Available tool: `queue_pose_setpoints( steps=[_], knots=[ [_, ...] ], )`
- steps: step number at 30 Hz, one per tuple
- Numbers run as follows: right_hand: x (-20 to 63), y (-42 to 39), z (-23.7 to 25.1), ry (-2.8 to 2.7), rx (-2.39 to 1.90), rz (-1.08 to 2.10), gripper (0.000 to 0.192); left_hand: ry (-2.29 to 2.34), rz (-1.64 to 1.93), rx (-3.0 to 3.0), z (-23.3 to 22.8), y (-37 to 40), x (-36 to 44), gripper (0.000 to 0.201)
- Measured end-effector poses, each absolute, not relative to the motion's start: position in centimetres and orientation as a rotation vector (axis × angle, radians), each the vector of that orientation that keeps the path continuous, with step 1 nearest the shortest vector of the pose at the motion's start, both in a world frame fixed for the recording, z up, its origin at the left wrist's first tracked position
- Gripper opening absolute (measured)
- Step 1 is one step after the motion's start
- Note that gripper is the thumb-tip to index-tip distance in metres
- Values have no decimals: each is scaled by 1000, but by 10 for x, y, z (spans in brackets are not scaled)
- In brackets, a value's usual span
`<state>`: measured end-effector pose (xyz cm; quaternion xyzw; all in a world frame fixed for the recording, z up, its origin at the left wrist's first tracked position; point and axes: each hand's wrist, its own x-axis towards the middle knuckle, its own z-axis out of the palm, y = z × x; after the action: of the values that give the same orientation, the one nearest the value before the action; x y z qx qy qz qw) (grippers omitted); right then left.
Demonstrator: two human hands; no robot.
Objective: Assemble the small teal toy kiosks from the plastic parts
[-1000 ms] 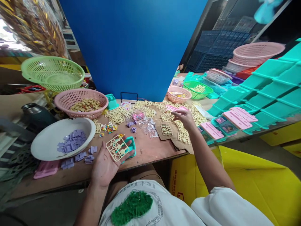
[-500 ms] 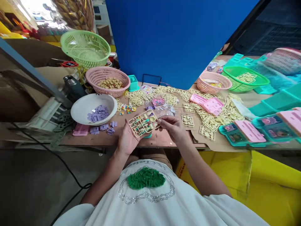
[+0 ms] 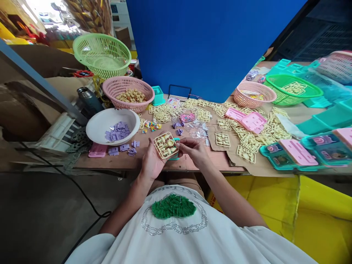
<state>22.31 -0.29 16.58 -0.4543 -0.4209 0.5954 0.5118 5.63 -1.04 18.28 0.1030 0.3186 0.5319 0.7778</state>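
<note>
My left hand [image 3: 153, 161] holds a small teal tray [image 3: 173, 157] with a yellow plastic parts frame [image 3: 166, 145] lying on top of it, just above the near table edge. My right hand [image 3: 194, 149] pinches the right edge of that yellow frame. Many more yellow parts frames [image 3: 249, 141] lie scattered over the brown table [image 3: 192, 163]. A white bowl [image 3: 96, 129] with purple pieces [image 3: 117, 132] stands left of my hands, and loose purple pieces [image 3: 124, 149] lie beside it.
A pink basket of tan pieces [image 3: 128, 95] and a green basket [image 3: 101, 55] stand at the back left, with a dark flask [image 3: 88, 99] nearby. Pink lids [image 3: 253, 121], teal trays [image 3: 286, 157], a pink basket [image 3: 254, 93] and a green basket [image 3: 294, 88] fill the right. A blue panel [image 3: 206, 44] stands behind.
My right hand came back from the far right of the table to the yellow frame in my left hand. The frame now lies flatter over the teal tray. The view has swung left.
</note>
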Motion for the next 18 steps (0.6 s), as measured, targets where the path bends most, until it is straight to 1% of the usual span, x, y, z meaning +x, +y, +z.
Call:
queue_pose_setpoints(
  steps=[5, 18],
  knots=[
    [227, -4, 168, -1008, -1075, 1436, 49, 707, 1168, 216, 182, -10, 56, 58],
    [227, 1, 161, -1059, -1050, 1483, 45, 741, 1143, 251, 187, -9, 59, 61]
  ],
)
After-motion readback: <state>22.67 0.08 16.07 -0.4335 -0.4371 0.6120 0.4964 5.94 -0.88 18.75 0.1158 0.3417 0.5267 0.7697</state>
